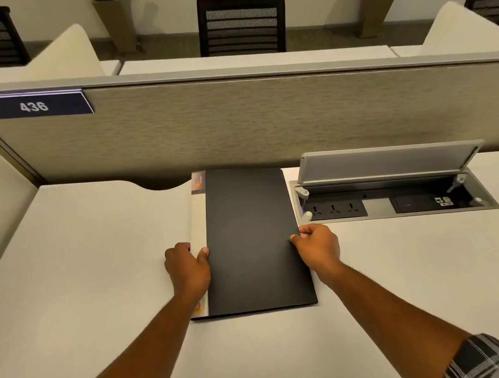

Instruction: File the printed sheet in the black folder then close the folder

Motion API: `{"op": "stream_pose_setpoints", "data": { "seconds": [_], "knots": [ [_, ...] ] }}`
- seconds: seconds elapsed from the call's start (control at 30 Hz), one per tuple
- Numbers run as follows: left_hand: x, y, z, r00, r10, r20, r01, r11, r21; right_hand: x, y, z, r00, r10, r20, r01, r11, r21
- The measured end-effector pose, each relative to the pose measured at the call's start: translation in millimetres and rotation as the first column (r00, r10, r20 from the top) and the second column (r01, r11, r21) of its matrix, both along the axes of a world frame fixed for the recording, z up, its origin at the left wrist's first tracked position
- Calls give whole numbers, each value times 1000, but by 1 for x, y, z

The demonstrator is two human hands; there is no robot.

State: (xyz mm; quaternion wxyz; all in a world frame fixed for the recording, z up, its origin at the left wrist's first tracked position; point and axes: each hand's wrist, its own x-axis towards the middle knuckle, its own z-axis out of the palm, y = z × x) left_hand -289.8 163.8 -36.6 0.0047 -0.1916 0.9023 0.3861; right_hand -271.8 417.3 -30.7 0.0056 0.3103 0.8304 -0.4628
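Observation:
The black folder [250,238] lies shut on the white desk [91,283], long side running away from me. A white printed sheet [199,221] with orange marks sticks out along the folder's left edge, under the cover. My left hand [187,271] grips that left edge, thumb on top of the sheet beside the cover. My right hand [316,247] holds the folder's right edge, fingers curled around it.
An open power-socket box [389,194] with its lid raised sits in the desk just right of the folder. A beige partition [262,120] with a "436" sign [33,106] closes off the back of the desk. Chairs and plants stand beyond.

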Motion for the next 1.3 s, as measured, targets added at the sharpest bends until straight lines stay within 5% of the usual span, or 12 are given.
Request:
{"op": "stream_pose_setpoints", "data": {
  "seconds": [0.3,0.83,1.3],
  "knots": [
    [-6,3,-3,1000,21,7,-21,1000,-22,3,-6,0,1000,30,-1,-30,996,86],
    [52,9,22,998,-41,50,44,997,-58,48,-2,30,977,193,89,-192,981,-24],
    [168,54,49,932,-327,153,356,904,-236,138,21,73,899,406,162,-411,912,-6]
  ]
}}
